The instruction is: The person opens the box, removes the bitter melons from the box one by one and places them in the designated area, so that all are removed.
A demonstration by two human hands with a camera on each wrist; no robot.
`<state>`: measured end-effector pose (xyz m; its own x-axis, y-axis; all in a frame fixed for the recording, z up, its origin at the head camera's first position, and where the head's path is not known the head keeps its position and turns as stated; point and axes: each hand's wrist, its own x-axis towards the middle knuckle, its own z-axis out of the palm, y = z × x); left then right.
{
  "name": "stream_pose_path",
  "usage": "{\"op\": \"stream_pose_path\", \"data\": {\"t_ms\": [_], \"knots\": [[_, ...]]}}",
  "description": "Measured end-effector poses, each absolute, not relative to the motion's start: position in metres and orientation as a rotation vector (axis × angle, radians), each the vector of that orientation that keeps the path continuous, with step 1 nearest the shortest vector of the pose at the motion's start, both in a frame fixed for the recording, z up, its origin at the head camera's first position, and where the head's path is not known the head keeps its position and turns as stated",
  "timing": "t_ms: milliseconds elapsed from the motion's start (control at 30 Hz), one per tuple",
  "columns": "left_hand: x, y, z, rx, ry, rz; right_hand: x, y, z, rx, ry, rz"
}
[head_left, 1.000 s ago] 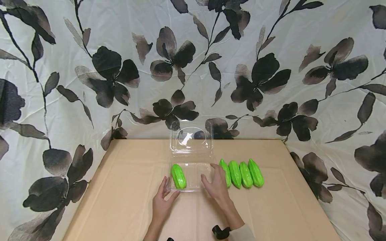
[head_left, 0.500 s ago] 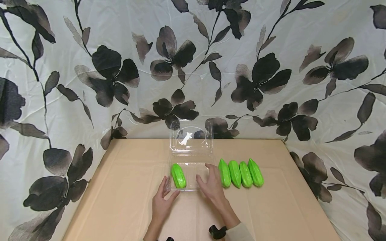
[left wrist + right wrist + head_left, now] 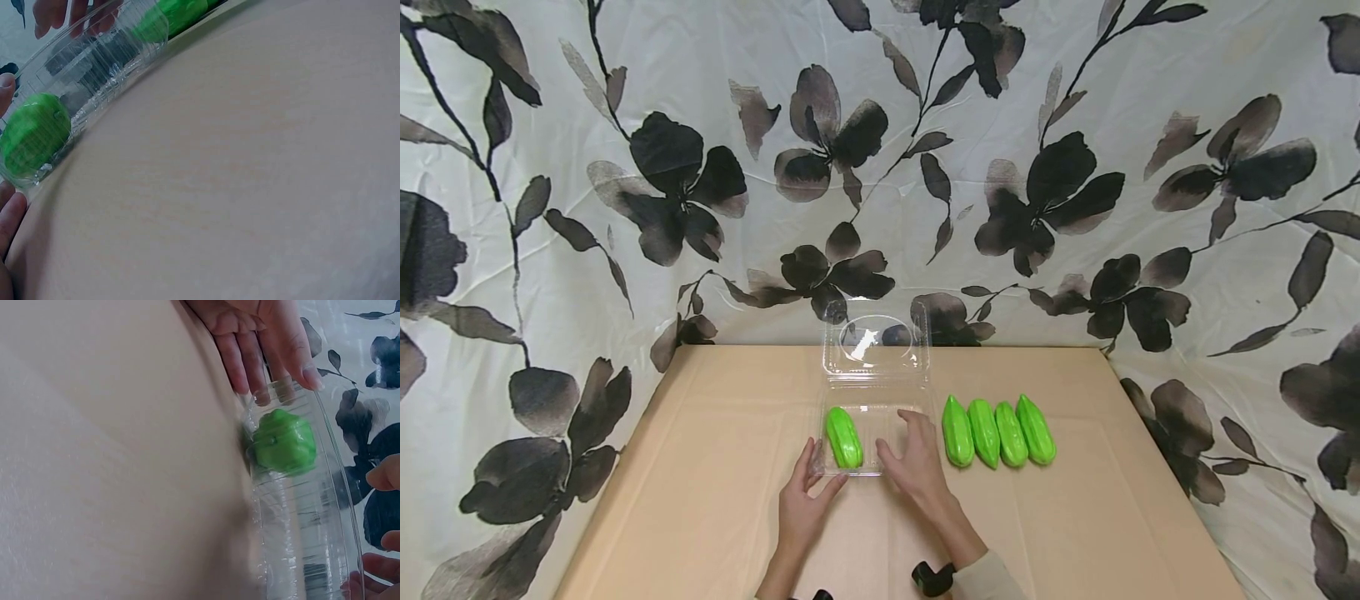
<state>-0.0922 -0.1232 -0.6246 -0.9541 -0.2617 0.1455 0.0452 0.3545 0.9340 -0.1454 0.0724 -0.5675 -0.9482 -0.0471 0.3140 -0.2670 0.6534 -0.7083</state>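
Observation:
A clear plastic clamshell box (image 3: 874,421) lies with its lid (image 3: 876,367) raised at the back. Inside its left end is one green, ridged, cucumber-like vegetable (image 3: 845,438), also visible through the box wall in both wrist views. My left hand (image 3: 803,510) holds the front left corner; the right wrist view shows its thumb (image 3: 299,353) on the rim and fingers against the end wall. My right hand (image 3: 919,468) is over the right part of the box, holding nothing, thumb and fingers spread apart.
Just right of the box, several matching green vegetables (image 3: 985,432) lie side by side in a row. All stand on a tan-covered table (image 3: 722,517). A floral cloth (image 3: 925,125) hangs behind the table's back edge.
My right hand has moved left, away from the row of green vegetables and further over the box. The left hand and the box have stayed in place.

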Motion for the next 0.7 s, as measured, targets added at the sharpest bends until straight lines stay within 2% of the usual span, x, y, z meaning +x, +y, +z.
{"op": "stream_pose_path", "data": {"t_ms": [700], "knots": [[-0.093, -0.123, -0.627, 0.205, -2.338, -1.643, -0.146, 0.052, -0.570, 0.336, -2.622, 1.142]]}}
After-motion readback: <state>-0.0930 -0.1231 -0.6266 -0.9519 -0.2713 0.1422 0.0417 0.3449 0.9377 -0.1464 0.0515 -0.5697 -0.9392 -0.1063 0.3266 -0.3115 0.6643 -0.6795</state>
